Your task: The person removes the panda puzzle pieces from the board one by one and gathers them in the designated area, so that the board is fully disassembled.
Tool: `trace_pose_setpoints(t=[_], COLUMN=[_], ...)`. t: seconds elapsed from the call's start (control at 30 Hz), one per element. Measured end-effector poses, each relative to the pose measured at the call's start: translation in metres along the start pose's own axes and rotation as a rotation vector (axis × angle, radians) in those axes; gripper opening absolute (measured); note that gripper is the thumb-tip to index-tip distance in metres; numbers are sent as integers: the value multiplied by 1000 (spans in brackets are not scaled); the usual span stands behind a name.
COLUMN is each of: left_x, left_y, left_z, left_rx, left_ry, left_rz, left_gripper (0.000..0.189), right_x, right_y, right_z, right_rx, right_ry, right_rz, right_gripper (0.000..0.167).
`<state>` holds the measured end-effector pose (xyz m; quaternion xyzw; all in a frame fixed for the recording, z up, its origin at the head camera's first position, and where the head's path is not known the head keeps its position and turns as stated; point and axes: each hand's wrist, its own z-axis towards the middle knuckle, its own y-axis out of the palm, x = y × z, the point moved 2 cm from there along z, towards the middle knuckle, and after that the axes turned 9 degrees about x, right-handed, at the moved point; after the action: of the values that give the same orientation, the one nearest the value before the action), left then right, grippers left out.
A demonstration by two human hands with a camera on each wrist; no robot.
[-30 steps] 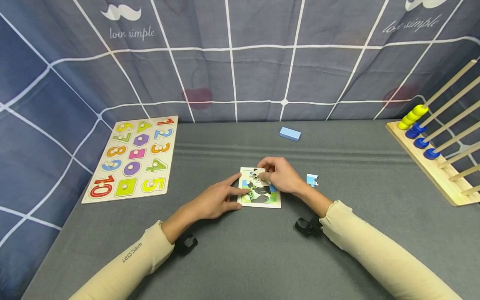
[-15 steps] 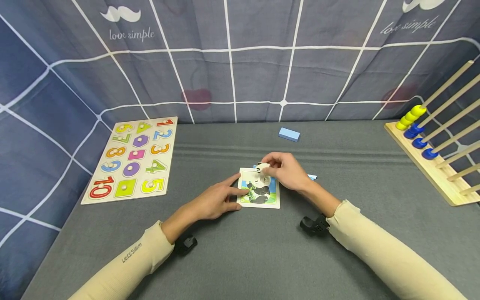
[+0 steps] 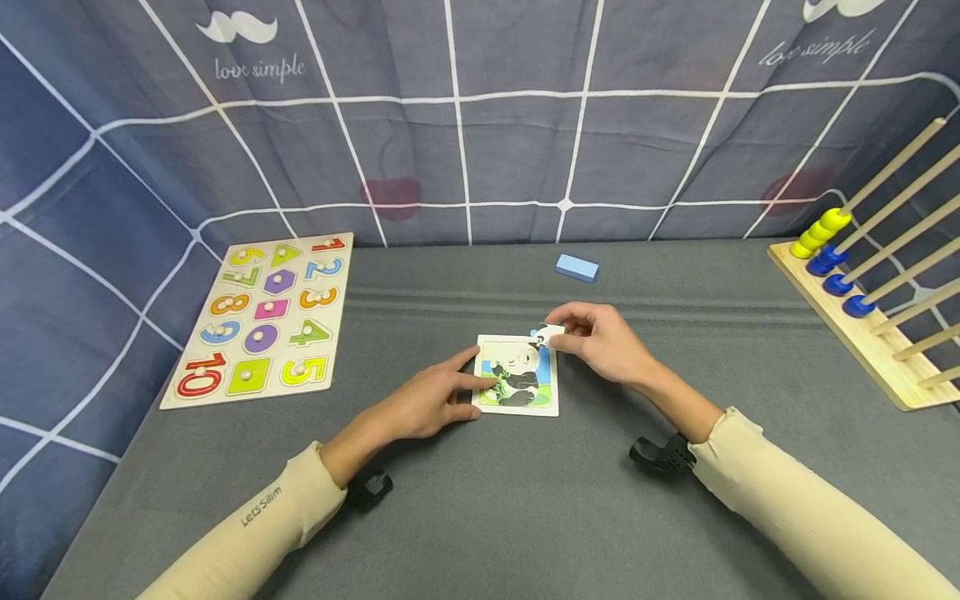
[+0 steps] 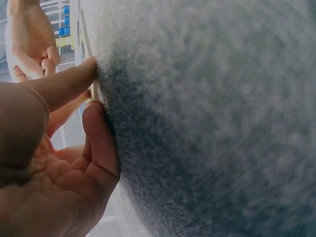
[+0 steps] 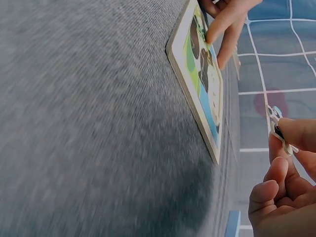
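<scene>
A panda puzzle board [image 3: 525, 412] with a white rim lies flat at the table's centre. My left hand [image 3: 429, 404] rests at its left side, one straight finger lying on the picture and the thumb at the lower left corner. Just above the board's upper right corner, my right hand [image 3: 603, 343] pinches a small puzzle piece [image 3: 547, 334] with black, white and blue print between thumb and fingers. In the right wrist view the piece [image 5: 273, 114] is tilted and apart from the board. The panda's upper head area shows pale bare board.
A number and shape peg board [image 3: 258, 321] lies at the left. Near the back curtain [image 3: 517, 150] lies a blue block [image 3: 577, 267]. At the right stands a wooden bead rack [image 3: 862, 333] with upright rods and yellow and blue beads.
My right hand has lifted the puzzle piece off the board and moved it right, to the upper right corner. The left hand has stayed put. The loose blue piece is now hidden behind my right hand.
</scene>
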<state>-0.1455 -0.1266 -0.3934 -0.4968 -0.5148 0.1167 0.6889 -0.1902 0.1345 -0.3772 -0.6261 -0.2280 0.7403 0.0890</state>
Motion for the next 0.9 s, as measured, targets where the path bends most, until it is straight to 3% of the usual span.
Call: trace_pose_setpoints(t=[0.37,0.9], left_x=[0,0], left_y=[0,-1], left_z=[-1,-1], left_rx=[4,9], left_ry=[13,23], left_rz=[8,8], left_gripper=[45,45], right_x=[11,46], right_y=[-42,-100], right_z=[-26,-58], right_rx=[16,43], right_ry=[39,112], right_rz=[-27,-147], right_gripper=[23,26])
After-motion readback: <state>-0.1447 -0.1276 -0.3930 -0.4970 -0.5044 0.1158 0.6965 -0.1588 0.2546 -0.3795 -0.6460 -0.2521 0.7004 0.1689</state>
